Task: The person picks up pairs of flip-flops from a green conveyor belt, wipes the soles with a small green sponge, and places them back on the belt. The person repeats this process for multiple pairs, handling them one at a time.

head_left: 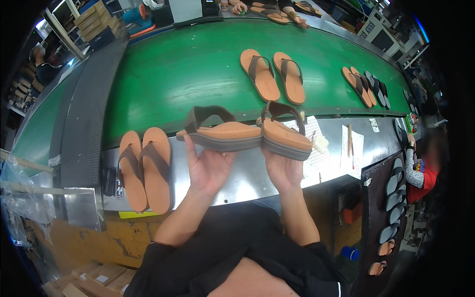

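My left hand holds up a tan flip-flop sandal with a dark brown strap and grey sole, seen from the side. My right hand holds its mate beside it, toe to toe. Both sandals hover above the metal ledge in front of the green conveyor belt. Another tan pair lies flat on the ledge to my left.
A tan pair lies on the belt ahead, with more sandals at the far right. Paper sheets and a pencil rest on the ledge to the right. A person in red stands at right. Cardboard boxes sit below left.
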`<action>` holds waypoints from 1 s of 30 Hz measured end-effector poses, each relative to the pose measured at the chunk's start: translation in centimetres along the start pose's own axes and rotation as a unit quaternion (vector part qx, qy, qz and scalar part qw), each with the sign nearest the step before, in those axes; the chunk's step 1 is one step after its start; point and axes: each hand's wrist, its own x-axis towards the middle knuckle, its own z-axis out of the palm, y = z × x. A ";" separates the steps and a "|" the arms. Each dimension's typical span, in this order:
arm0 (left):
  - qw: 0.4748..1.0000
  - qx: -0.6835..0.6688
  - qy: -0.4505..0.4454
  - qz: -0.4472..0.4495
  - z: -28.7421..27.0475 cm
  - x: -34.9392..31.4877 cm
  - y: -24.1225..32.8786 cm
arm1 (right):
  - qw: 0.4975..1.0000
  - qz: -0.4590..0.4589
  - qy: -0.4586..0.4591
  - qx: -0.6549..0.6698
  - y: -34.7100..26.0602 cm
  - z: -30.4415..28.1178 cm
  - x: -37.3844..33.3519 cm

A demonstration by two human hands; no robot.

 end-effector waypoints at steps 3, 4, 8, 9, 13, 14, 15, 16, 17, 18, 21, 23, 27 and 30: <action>1.000 0.008 -0.017 0.009 0.4 0.0 0.2 | 0.999 -0.022 -0.033 0.013 -0.1 -0.3 0.0; 1.000 0.005 -0.019 0.009 0.4 0.1 0.2 | 0.999 -0.017 -0.049 0.014 -0.2 -0.4 0.1; 1.000 -0.002 -0.013 0.023 0.2 0.3 0.2 | 0.995 0.000 -0.095 0.038 -0.4 -0.6 0.2; 1.000 -0.001 -0.004 0.026 0.1 0.3 0.2 | 0.993 0.009 -0.103 0.052 -0.4 -0.6 0.2; 0.998 -0.058 -0.002 -0.003 -0.1 0.3 0.3 | 0.997 0.020 -0.069 0.027 -0.3 -0.4 0.1; 0.998 -0.056 0.013 -0.007 -0.1 0.4 0.3 | 0.997 0.021 -0.069 0.020 -0.3 -0.3 0.1; 0.998 -0.055 0.029 -0.010 -0.1 0.3 0.3 | 0.997 0.023 -0.068 0.013 -0.2 -0.1 0.1; 0.997 -0.052 0.053 -0.009 0.0 0.3 0.2 | 0.999 0.017 -0.030 -0.014 0.0 0.0 0.0; 0.998 -0.057 0.030 -0.019 0.1 0.3 0.1 | 0.998 0.025 -0.056 -0.011 0.0 0.2 0.0; 0.998 -0.060 0.014 -0.025 0.2 0.3 0.0 | 0.998 0.024 -0.045 -0.028 0.1 0.3 0.0; 0.997 -0.026 -0.054 -0.052 0.5 0.0 0.0 | 0.998 0.057 -0.025 -0.029 -0.2 0.3 -0.2; 0.996 0.036 -0.064 -0.058 0.3 -0.2 0.3 | 0.995 0.097 -0.030 -0.002 -0.8 -0.3 -0.4; 0.993 0.109 0.005 -0.041 -0.9 -0.2 1.5 | 0.992 0.125 -0.003 -0.025 -2.0 -2.8 -0.9; 0.986 0.149 0.060 -0.036 -2.1 -0.5 1.4 | 0.987 0.134 0.027 -0.087 -1.9 -4.6 -0.9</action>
